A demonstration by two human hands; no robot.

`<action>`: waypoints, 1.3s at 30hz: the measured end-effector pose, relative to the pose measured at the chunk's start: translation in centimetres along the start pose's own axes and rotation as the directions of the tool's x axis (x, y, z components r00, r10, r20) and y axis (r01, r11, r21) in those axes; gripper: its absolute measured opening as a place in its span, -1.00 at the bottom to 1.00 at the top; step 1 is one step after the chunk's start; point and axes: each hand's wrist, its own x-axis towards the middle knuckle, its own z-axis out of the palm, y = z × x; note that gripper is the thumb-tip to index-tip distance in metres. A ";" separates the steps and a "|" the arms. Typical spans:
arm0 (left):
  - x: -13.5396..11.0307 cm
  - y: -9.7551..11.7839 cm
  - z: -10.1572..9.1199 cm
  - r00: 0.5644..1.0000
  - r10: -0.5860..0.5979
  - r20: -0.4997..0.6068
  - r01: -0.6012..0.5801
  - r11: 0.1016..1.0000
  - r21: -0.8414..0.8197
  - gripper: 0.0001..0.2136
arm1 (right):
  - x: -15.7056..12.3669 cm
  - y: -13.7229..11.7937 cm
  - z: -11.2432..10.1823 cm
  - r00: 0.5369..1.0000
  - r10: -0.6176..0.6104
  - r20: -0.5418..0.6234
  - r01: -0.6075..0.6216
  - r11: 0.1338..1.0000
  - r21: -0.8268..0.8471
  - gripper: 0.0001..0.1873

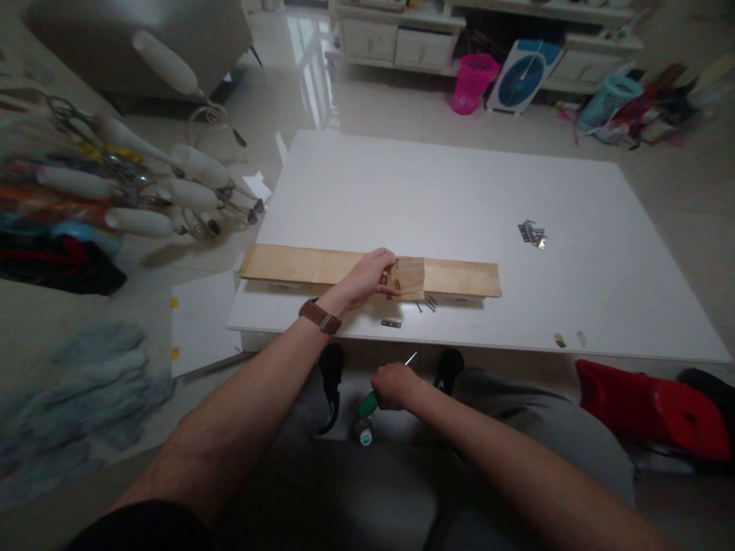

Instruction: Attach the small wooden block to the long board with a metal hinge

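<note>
A long pale wooden plank [310, 264] lies across the near part of the white tabletop [436, 191]. On it sits a short wooden block [410, 277], darker than the plank. My left hand [370, 275] grips the block's left end, thumb on the near side and fingers on the far side. Below the table edge, my right hand [393, 385] is closed around a screwdriver with a green handle [368, 404]; its thin metal shaft points up and right. Several screws [428, 304] lie just in front of the block, and a small metal hinge [391, 323] is left of them.
Metal hinges and screws [533, 233] form a small pile at right on the table. A small brass-coloured piece [560, 340] lies by the near edge. A red plastic stool [648, 409] stands at lower right, and a metal rack with white padded parts [189, 191] at left.
</note>
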 end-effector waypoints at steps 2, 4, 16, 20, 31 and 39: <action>0.1 0.0 0.0 1.000 -0.010 -0.014 0.009 1.000 -0.010 -0.88 | -0.1 -0.1 -0.2 1.000 -0.015 0.027 0.015 1.000 -0.006 -0.66; 0.1 0.0 0.0 1.000 -0.009 -0.025 0.009 1.000 -0.015 -0.87 | -0.1 -0.1 -0.2 0.999 -0.022 0.042 0.022 1.000 -0.010 -0.65; 0.3 -0.2 -0.1 1.000 0.009 -0.027 -0.009 1.000 -0.012 -0.87 | 0.0 0.1 0.2 0.999 -0.037 0.035 0.038 0.999 -0.015 -0.65; 0.2 -0.2 -0.1 1.000 0.014 -0.028 -0.014 1.000 0.000 -0.87 | 0.0 0.1 0.2 0.999 -0.036 0.034 0.037 0.999 -0.015 -0.65; 1.2 -0.4 -0.3 0.971 0.020 -0.239 -0.041 0.996 -0.082 -0.87 | 0.1 0.0 0.0 0.998 -0.023 0.059 0.025 0.999 -0.021 -0.66; 1.3 0.8 -1.0 0.950 0.063 -0.307 -0.090 0.993 -0.073 -0.73 | -0.2 -0.1 -0.4 0.998 -0.026 0.055 0.027 0.999 -0.019 -0.66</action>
